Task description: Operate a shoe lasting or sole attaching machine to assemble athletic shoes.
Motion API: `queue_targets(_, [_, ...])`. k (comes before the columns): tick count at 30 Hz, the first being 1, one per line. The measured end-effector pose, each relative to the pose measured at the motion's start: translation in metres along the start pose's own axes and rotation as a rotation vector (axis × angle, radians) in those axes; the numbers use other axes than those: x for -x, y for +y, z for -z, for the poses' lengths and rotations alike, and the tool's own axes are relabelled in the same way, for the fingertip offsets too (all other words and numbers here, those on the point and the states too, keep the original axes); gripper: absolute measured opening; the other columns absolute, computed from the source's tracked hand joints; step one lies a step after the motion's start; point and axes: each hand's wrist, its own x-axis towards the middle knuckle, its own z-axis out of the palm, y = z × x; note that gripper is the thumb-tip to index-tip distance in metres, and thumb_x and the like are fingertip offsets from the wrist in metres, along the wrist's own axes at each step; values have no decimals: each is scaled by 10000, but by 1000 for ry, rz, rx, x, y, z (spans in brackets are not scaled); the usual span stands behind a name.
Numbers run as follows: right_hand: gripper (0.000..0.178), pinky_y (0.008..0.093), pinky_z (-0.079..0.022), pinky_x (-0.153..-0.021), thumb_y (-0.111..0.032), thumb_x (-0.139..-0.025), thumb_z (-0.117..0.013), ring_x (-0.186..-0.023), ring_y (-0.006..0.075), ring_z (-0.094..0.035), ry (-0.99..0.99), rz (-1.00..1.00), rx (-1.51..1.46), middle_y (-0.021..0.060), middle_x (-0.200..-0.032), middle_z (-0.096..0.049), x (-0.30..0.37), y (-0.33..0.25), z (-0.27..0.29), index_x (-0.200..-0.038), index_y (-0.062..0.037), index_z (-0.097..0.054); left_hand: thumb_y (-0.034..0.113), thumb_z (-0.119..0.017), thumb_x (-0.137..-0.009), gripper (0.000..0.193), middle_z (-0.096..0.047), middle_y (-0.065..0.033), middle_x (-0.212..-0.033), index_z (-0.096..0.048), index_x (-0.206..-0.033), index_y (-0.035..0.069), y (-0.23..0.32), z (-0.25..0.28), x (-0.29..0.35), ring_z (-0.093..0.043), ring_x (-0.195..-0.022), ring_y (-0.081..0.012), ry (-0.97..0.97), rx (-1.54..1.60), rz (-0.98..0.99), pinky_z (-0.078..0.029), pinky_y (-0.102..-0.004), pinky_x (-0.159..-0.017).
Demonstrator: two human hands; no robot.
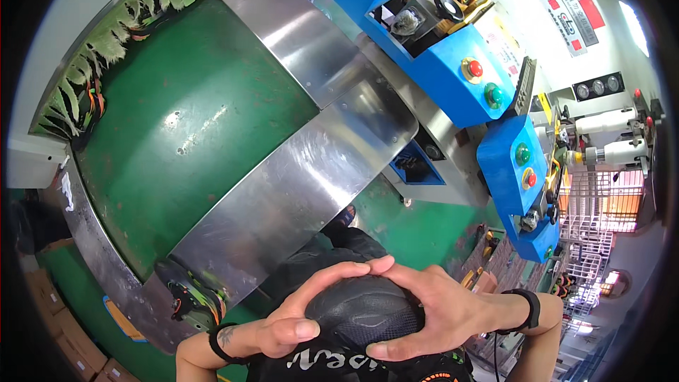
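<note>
A black shoe with a mesh upper is held close in front of my body, its rounded toe showing between my hands. My left hand curves round its left side, and my right hand grips the right side. The fingertips of both hands meet at the far edge of the toe, and the thumbs lie nearer to me. The rest of this shoe is hard to tell from my dark shirt. Another shoe, dark with green and orange parts, rests on the steel edge left of my left hand.
Ahead lies a green conveyor belt bordered by a steel ledge. Dark shoes sit by a frayed green curtain. Blue machines with red and green buttons stand at right. Cardboard boxes are at lower left.
</note>
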Motion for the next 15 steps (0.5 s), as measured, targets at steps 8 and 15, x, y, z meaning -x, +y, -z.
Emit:
queue_targets(8, [720,350,-548,-743,-379,-745,-789,-820,290,-696,76,21,28,180,-961,-674,6,4,-4,-1239,40,-476,465,-603,-820,825,-172,-201,-1565,-240,-1478,124,8,-3,-6,-244,-1427,-336,-6,5,49,-227,-493,-1146])
queue_targets(15, [620,348,-536,-813,-314,-835,-681,-933,225,-646,416,-469,-848,180,-1137,-599,4,0,16,-1322,-23,-431,268,-602,-891,882,-49,-163,-1579,-28,-1522,44,-11,-6,-20,-132,-1456,-265,71,-189,-60,-120,-412,-1174])
